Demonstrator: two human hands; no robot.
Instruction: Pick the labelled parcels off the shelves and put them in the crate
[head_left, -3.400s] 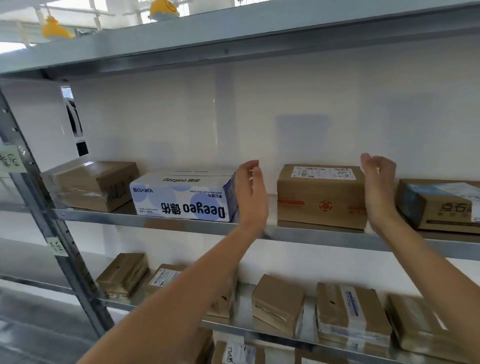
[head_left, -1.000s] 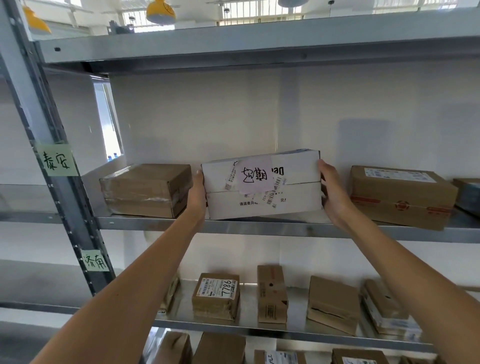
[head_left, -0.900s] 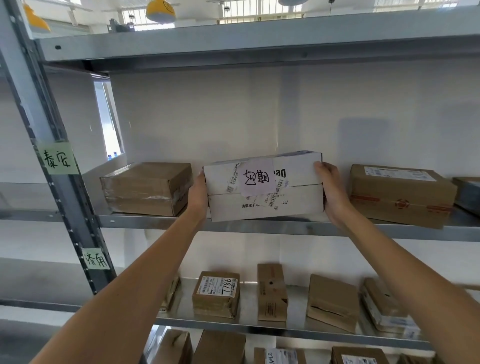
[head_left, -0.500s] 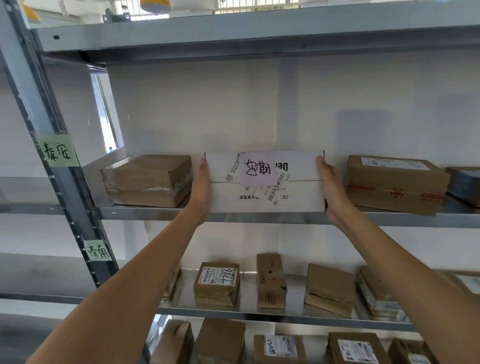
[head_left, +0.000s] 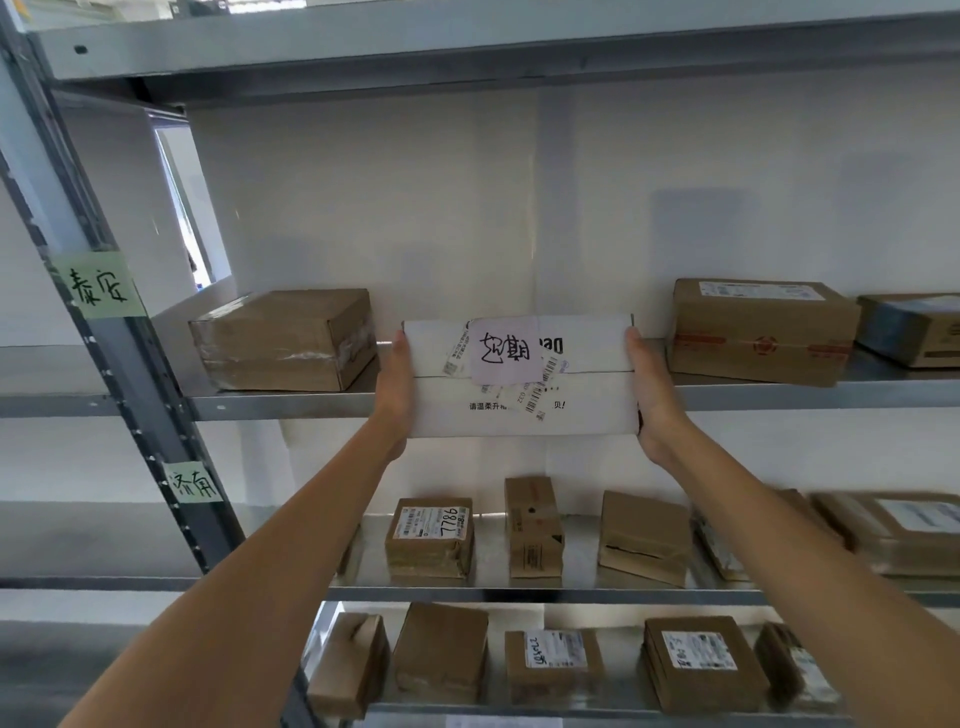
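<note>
White parcel (head_left: 522, 376), hand-written label facing the camera, is now off the upper shelf (head_left: 291, 402); half a second ago its base sat level with the shelf lip, now it hangs in front of and below that edge. Left hand (head_left: 397, 387) and right hand (head_left: 649, 395) clamp its two ends, palms pressed flat. Pick looks complete; carry to crate remains. Crate not in view.
</note>
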